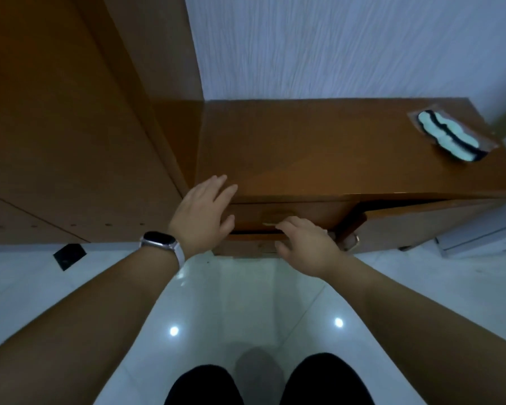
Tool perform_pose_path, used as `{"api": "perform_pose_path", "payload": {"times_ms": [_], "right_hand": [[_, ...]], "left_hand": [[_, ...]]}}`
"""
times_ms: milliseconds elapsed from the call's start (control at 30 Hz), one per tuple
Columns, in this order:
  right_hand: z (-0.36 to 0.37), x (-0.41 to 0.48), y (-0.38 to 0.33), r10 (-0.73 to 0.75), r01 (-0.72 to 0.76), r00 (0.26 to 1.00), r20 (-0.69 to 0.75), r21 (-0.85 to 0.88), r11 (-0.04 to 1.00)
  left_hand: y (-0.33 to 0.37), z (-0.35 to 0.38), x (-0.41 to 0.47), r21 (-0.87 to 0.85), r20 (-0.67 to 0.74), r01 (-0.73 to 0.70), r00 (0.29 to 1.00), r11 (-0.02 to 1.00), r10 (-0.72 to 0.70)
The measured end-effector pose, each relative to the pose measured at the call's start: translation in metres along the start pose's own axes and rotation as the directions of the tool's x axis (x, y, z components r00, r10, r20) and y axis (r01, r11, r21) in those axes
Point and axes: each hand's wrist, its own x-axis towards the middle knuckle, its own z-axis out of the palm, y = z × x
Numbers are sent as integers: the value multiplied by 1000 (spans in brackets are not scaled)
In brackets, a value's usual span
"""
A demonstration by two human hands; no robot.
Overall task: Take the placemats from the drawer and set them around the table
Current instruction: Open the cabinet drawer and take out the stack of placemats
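A low brown wooden cabinet stands against the white wall, and its top drawer looks closed. A brass handle sits at the middle of the drawer front. My right hand is at this handle, with lightly bent fingers whose tips touch it and the thumb spread apart below. My left hand, with a watch on the wrist, is spread with straight fingers at the cabinet's front left corner and holds nothing. No placemats are in view.
A clear packet with a pale green and black item lies on the cabinet top at the right. A tall wooden panel rises on the left. The cabinet door at the right stands ajar. Glossy white floor tiles lie below.
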Motion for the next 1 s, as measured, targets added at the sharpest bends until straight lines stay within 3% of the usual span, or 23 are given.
{"api": "perform_pose_path", "payload": {"times_ms": [267,600,1000], "right_hand": [[80,65,31,-45,42,998,-38,-78,996],[104,73,36,15,-20,998,-65,-77,997],[125,40,31,2,-2,979,-203,1,1000]], "left_hand": [[-28,74,21,100,-66,-124,989,987,131],[-37,86,17,70,-90,-131,986,989,137],[-29,93,1,108,-80,-88,992,990,97]]}}
